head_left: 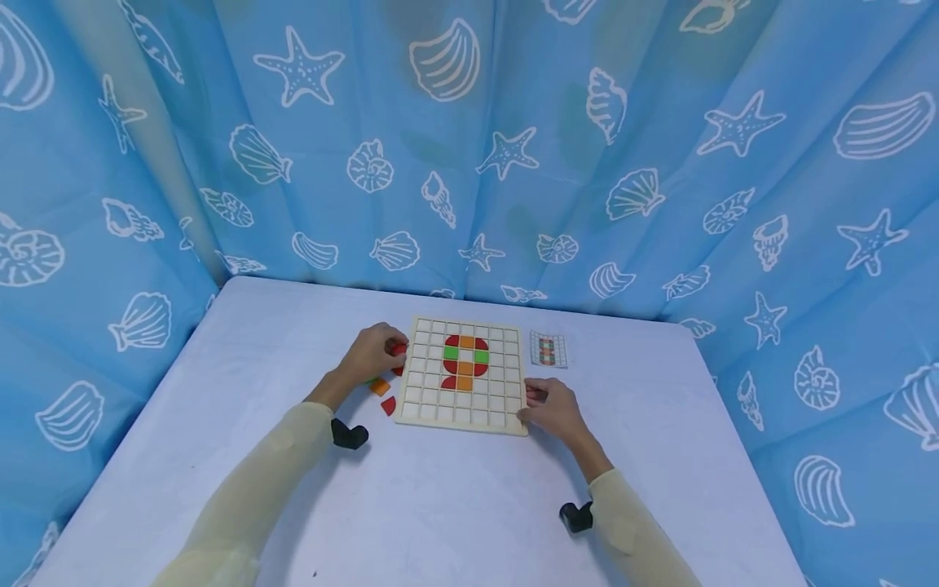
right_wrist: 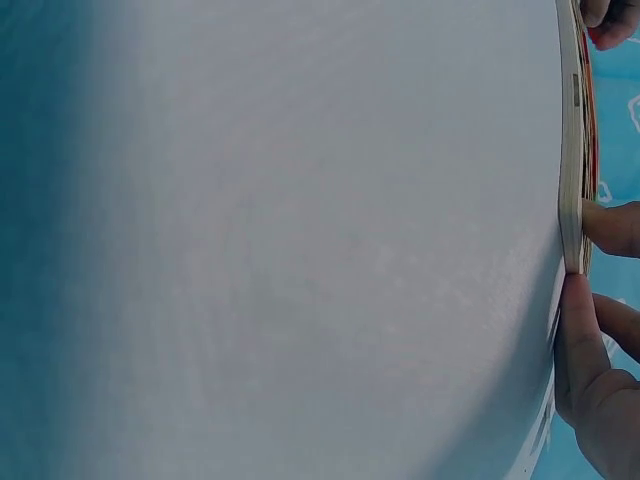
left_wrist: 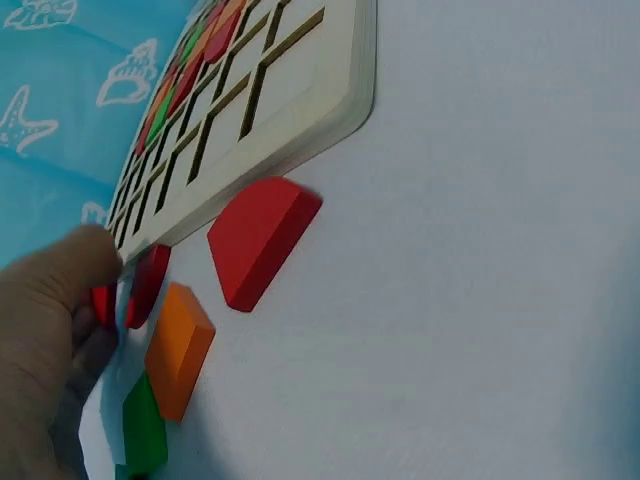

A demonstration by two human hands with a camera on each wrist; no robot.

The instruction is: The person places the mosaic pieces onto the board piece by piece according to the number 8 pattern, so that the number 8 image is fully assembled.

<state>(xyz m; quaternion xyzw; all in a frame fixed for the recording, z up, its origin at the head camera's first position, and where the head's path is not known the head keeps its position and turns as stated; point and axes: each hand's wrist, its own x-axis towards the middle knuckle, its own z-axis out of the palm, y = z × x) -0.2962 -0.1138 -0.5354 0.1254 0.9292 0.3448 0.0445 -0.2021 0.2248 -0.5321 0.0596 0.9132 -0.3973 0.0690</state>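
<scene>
I worry that my left grip [head_left: 376,355], pinching a red piece [head_left: 398,349] beside the board [head_left: 429,395] on the surface [head_left: 455,505], could bump this board askew, because my right grip [head_left: 553,405] only rests rather straight fingers against the opposite edge.

A smooth white tabletop [right_wrist: 330,240] fills most of the right wrist view, blurring into blue at left. Along the right side, the right hand [right_wrist: 603,395] touches a pale wooden board [right_wrist: 571,150] seen edge-on, with left-hand fingertips [right_wrist: 617,32] and a blue, white-patterned curtain [right_wrist: 622,110] beyond.
</scene>
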